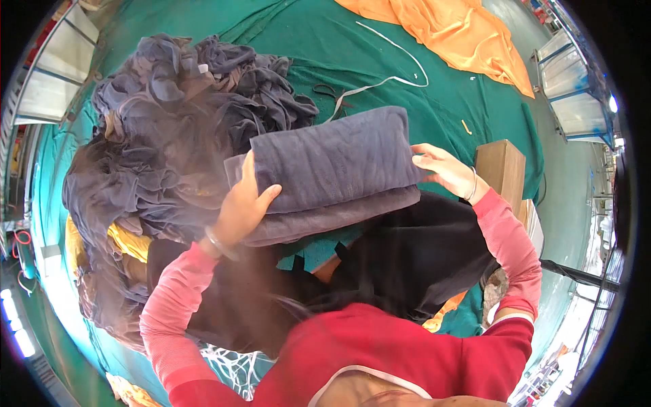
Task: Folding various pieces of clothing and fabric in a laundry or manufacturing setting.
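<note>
A folded dark grey cloth (332, 163), towel-like and in thick layers, lies across my lap in front of me. My left hand (244, 203) holds its left end, with the thumb on top and the other fingers along the side edge. At the right end, my right hand (444, 166) grips the edge, and some of its fingertips are hidden behind the cloth. To the left rises a big heap of crumpled dark grey cloths (176, 115), close beside my left hand.
Green sheeting (447, 102) covers the floor. Ahead lie dark-handled scissors (325, 90), a white strap (386, 80) and an orange cloth (447, 34). A brown box (500, 166) stands by my right arm. Wheeled white carts (573, 88) stand at the far right, others at the far left.
</note>
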The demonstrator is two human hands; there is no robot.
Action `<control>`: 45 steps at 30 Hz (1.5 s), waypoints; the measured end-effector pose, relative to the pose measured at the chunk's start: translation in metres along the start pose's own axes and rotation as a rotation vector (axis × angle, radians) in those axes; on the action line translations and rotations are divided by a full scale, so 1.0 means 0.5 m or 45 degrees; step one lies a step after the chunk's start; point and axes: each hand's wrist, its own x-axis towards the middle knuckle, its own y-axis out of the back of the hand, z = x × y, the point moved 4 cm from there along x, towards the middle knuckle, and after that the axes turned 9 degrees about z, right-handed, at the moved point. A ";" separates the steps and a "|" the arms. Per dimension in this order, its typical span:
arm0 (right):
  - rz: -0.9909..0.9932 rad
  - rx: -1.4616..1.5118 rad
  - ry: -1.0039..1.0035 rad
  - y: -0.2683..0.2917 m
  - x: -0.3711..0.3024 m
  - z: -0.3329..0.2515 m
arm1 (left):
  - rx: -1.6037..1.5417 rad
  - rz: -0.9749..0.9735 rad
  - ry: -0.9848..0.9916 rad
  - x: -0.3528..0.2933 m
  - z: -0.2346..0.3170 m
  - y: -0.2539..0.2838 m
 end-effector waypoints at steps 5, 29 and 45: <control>0.224 0.094 0.502 -0.002 -0.022 -0.051 | -0.410 0.013 -0.263 0.024 0.090 0.060; -0.132 -1.739 0.732 -0.177 -0.016 -0.047 | 0.180 0.173 -0.424 0.078 -0.022 0.010; 0.121 -0.987 1.011 -0.169 -0.033 -0.112 | 0.344 0.441 0.084 0.271 -0.349 0.038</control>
